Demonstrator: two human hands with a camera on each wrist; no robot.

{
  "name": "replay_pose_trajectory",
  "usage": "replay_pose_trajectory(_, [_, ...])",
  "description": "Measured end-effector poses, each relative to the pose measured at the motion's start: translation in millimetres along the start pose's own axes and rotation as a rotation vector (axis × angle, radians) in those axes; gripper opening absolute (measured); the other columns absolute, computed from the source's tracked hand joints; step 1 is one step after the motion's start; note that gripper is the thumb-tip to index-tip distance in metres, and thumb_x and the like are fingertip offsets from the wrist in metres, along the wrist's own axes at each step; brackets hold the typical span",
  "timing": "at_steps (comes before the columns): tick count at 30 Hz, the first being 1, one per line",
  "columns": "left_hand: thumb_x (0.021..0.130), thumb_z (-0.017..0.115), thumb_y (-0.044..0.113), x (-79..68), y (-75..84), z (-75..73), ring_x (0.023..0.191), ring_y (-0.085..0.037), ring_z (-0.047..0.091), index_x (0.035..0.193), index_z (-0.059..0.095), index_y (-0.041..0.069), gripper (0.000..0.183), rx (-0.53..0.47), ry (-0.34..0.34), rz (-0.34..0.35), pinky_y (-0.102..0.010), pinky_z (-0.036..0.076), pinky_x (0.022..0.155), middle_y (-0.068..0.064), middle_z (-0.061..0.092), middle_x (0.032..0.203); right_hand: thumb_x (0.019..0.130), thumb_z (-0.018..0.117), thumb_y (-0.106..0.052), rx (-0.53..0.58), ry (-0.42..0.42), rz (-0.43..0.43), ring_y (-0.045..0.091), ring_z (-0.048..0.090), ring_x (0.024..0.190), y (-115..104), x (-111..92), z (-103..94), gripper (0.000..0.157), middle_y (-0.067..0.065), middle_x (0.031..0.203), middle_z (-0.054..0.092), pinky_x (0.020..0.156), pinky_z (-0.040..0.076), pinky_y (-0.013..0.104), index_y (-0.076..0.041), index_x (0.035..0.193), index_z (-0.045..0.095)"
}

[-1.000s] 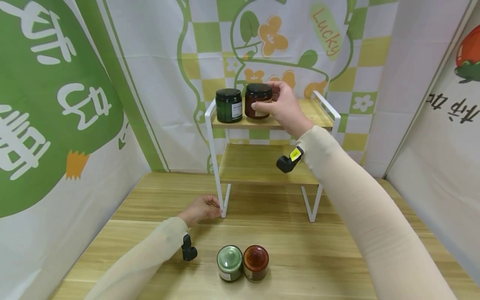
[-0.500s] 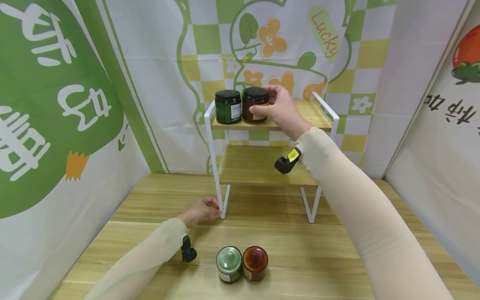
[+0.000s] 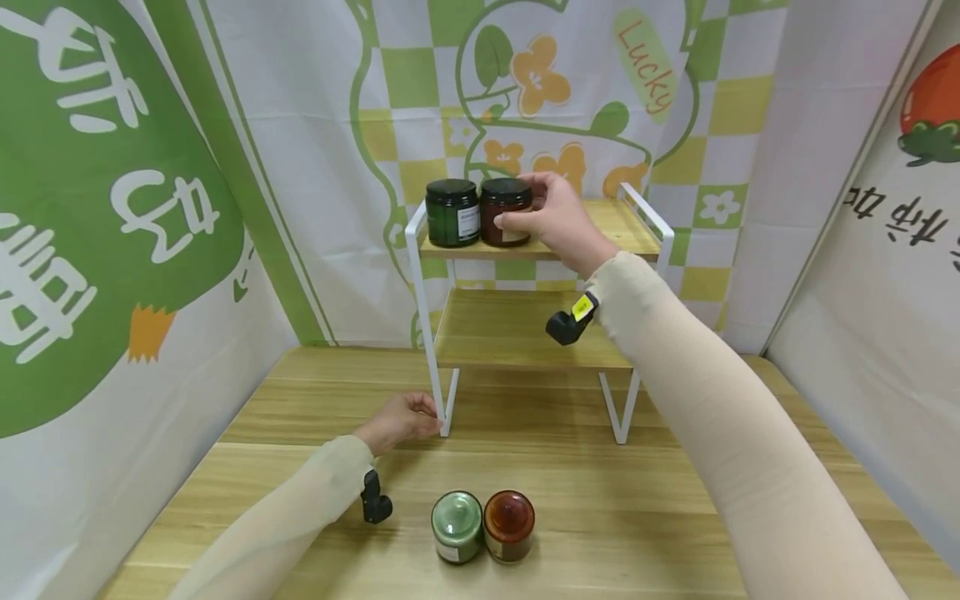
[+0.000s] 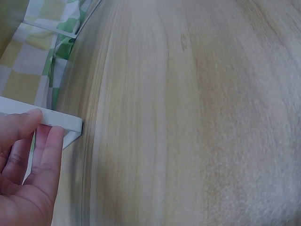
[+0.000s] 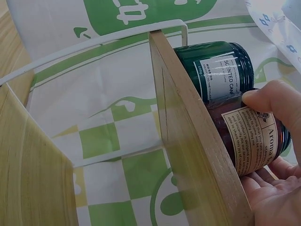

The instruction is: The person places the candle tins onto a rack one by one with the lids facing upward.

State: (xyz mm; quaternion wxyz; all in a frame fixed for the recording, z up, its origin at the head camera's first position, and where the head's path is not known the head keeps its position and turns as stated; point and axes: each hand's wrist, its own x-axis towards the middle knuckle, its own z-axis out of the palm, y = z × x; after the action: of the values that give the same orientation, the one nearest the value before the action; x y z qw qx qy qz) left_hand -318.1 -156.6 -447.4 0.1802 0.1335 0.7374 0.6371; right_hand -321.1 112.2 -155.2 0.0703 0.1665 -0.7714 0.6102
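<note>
Photographed from the head, high over the near side of the desk (image 3: 615, 500), set back, facing forward and down to the far edge. Taken from the left wrist camera (image 3: 375, 500), low, turned sideways, close to the left front foot (image 4: 66, 122) of the rack (image 3: 510, 329); sharing that foot and the left hand (image 3: 400, 419) with the head view. Taken from the right wrist camera (image 3: 568, 325), also sideways, close below the front edge of the upper shelf (image 3: 618, 223), facing its left end; sharing the green jar (image 3: 452, 215), brown jar (image 3: 497, 206) and right hand (image 3: 566, 218) with the head view.
</note>
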Motion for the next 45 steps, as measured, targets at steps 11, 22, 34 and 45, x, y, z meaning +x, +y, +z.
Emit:
replay_pose_trajectory(11, [0.086,0.063,-0.008,-2.2,3.4,0.2,0.084,-0.018,0.065,0.092,0.057,0.001,0.013,-0.002,0.001,-0.012,-0.031,0.057,0.08,-0.003,0.064,0.088,0.084,0.071,-0.002,-0.017,-0.014,-0.003,0.019,0.056,0.11,0.7,1.4,-1.0,0.067,0.012,0.131,0.049,0.089,0.05,0.029,-0.003,0.14,0.036])
replay_pose_trajectory(22, [0.085,0.064,-0.008,-3.0,4.6,1.0,0.086,-0.019,0.066,0.093,0.057,0.0,0.014,-0.01,0.012,-0.021,-0.033,0.057,0.083,-0.003,0.064,0.089,0.085,0.069,0.0,-0.016,-0.045,0.007,0.02,0.056,0.11,-0.5,2.2,-2.6,0.064,0.014,0.131,0.051,0.089,0.05,0.028,-0.001,0.14,0.037])
replay_pose_trajectory(34, [0.086,0.064,-0.008,-4.7,6.2,1.2,0.087,-0.019,0.066,0.092,0.057,0.003,0.014,-0.025,0.006,-0.032,-0.035,0.056,0.086,-0.003,0.063,0.089,0.085,0.07,-0.003,0.038,-0.077,0.01,0.02,0.055,0.111,-2.2,-0.1,-3.9,0.071,0.012,0.13,0.049,0.092,0.049,0.029,-0.003,0.144,0.032])
replay_pose_trajectory(45, [0.086,0.063,-0.009,-3.4,5.0,1.6,0.086,-0.019,0.066,0.092,0.056,0.001,0.013,-0.028,0.0,-0.026,-0.033,0.057,0.084,-0.003,0.063,0.088,0.087,0.07,-0.013,0.065,-0.046,-0.007,0.021,0.034,0.138,-1.8,-2.6,-10.5,0.079,0.011,0.153,0.031,0.114,0.033,0.034,-0.006,0.151,0.025])
